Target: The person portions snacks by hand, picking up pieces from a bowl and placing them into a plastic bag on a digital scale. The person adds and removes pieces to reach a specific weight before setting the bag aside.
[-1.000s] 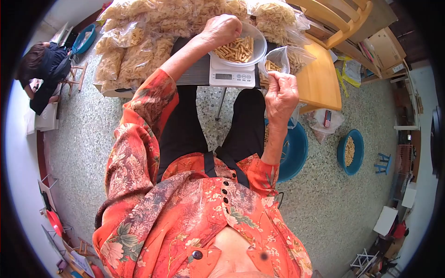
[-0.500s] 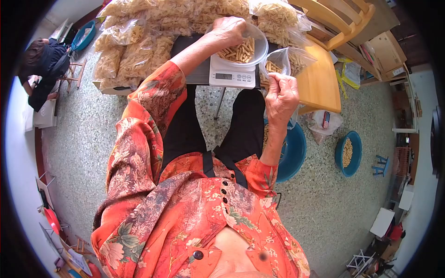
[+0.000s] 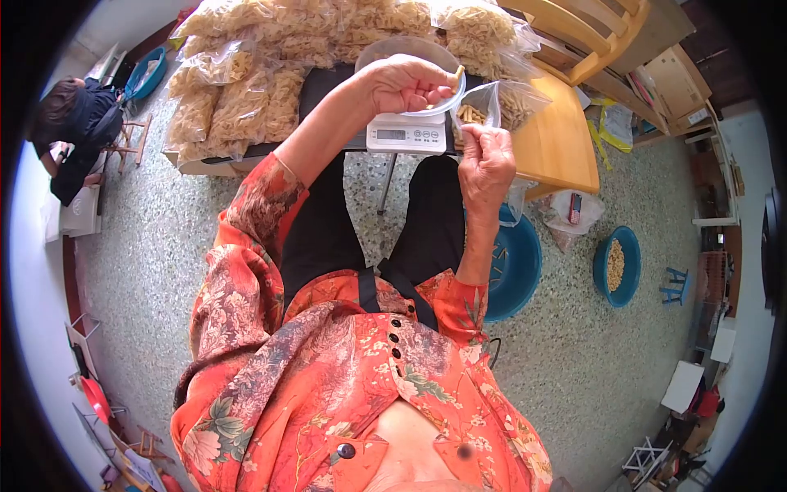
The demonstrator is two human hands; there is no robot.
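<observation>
My left hand [image 3: 406, 84] is closed over the clear bowl [image 3: 410, 47], with a short yellow stick piece [image 3: 459, 72] at its fingertips. The white scale [image 3: 407, 134] sits under the bowl; its display is too small to read. My right hand [image 3: 485, 160] pinches the edge of a clear plastic bag [image 3: 485, 102], just right of the bowl. Similar stick pieces lie inside this bag. My left hand hides much of what is in the bowl.
Filled bags [image 3: 254, 98] are stacked on the table. A wooden chair [image 3: 566, 139] stands at the right. Blue basins [image 3: 525, 275] [image 3: 630, 289] rest on the floor, near a bag with a phone [image 3: 575, 207]. Another person [image 3: 78, 123] is at the far left.
My left hand has moved right and down from inside the bowl to its right rim, and a stick piece now shows at its fingertips. My right hand has shifted slightly left with the bag.
</observation>
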